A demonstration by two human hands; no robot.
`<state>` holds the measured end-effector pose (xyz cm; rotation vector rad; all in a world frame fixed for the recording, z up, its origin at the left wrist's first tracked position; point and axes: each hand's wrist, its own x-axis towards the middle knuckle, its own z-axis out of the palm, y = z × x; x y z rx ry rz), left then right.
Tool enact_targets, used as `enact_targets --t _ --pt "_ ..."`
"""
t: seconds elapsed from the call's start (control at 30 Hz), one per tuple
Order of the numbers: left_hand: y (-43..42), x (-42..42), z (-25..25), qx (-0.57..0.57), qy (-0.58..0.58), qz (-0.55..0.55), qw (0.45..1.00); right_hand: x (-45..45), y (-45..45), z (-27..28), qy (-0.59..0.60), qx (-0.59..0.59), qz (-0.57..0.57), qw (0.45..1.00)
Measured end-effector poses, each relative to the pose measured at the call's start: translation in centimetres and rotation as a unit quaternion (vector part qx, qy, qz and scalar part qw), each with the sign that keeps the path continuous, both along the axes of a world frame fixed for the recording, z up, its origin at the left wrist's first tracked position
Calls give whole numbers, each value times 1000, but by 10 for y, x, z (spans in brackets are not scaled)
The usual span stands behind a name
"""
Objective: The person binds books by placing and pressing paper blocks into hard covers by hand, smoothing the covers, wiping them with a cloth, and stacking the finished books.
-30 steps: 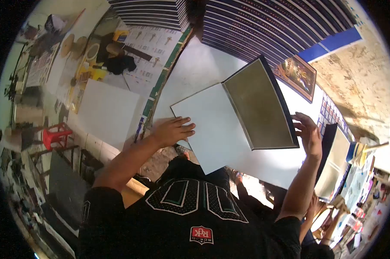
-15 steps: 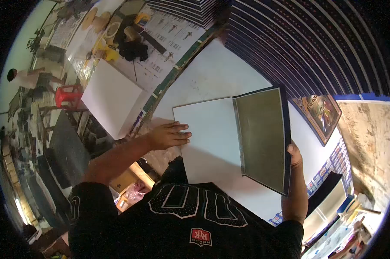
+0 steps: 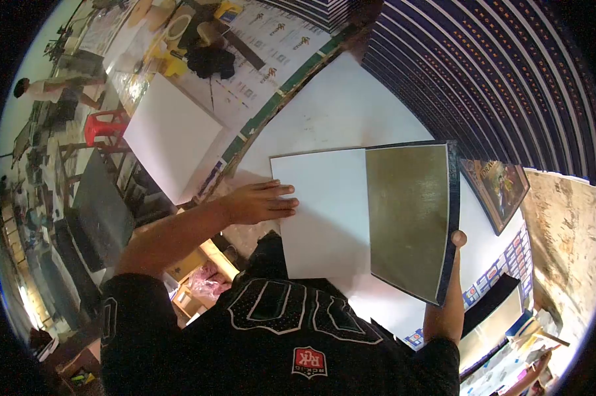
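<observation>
A large white sheet [image 3: 324,204] lies on the white tabletop [image 3: 337,105], joined along its right side to a brown-grey panel [image 3: 407,214] with a dark border. My left hand [image 3: 265,202] rests on the sheet's left edge, palm down, its fingers stretched out. At the panel's right edge my right hand [image 3: 459,239] grips the dark border; its thumb shows on top and the other fingers are hidden beneath.
Tall stacks of dark books [image 3: 482,86] stand at the back right, beside a framed picture [image 3: 498,191]. Left of the table are a white block of sheets [image 3: 172,135] and a red stool [image 3: 104,128]. A person [image 3: 54,89] is at the far left.
My right hand has gone from open beside the panel to gripping its edge. The panel has swung lower and flatter. My left hand stays at the sheet's left edge.
</observation>
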<state>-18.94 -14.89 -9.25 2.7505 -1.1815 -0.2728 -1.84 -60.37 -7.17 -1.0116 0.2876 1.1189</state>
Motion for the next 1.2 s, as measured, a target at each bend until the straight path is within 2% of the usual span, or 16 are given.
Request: enact_targets --t 0.17,0.27,0.3,0.33,0.37,0.43,0.5,0.57,0.6,0.63,0.67,0.73,0.77,0.8,0.87,1.2 --pt "7 -2 -10 -54 -8 2 999 -28 27 44 -34 -7 -7 999" --pt "5 -3 -14 -27 -3 -8 1000 -53 80 70 -103 -61 0 993" --pt "5 -6 -14 -28 -8 -5 1000 -61 99 67 -203 -66 54 975" --pt "6 -6 -13 -72 -14 8 997 -68 120 68 -303 -71 109 944" --pt "5 -8 -14 -118 -18 20 993 -81 146 74 -345 -136 148 917" --pt "6 -8 -29 -130 -44 23 990 -105 187 73 -437 -249 200 841" --pt "5 -13 -22 -155 -67 45 985 -125 220 68 -482 -352 243 764" --pt "1 -19 -40 -155 -103 82 979 -142 237 43 -537 -418 257 686" --pt "1 -25 -51 -149 -133 113 973 -148 242 30 -540 -419 262 681" --pt "5 -32 -41 -154 -83 143 974 -154 250 24 -540 -459 272 651" --pt "5 -39 -37 -159 -86 146 973 -158 256 19 -539 -498 281 618" --pt "-3 -51 -34 -243 -52 346 905 -165 267 14 -525 -523 283 609" --pt "-7 -51 -36 -285 -82 391 872 -166 272 13 -511 -544 281 604" --pt "-9 -50 -38 -288 -82 392 870 -168 275 10 -511 -545 284 601" --pt "-11 -47 -37 -233 -166 445 848 -170 278 4 -499 -574 290 580" --pt "-12 -53 -36 -233 -62 448 861 -174 290 5 -476 -610 302 558"
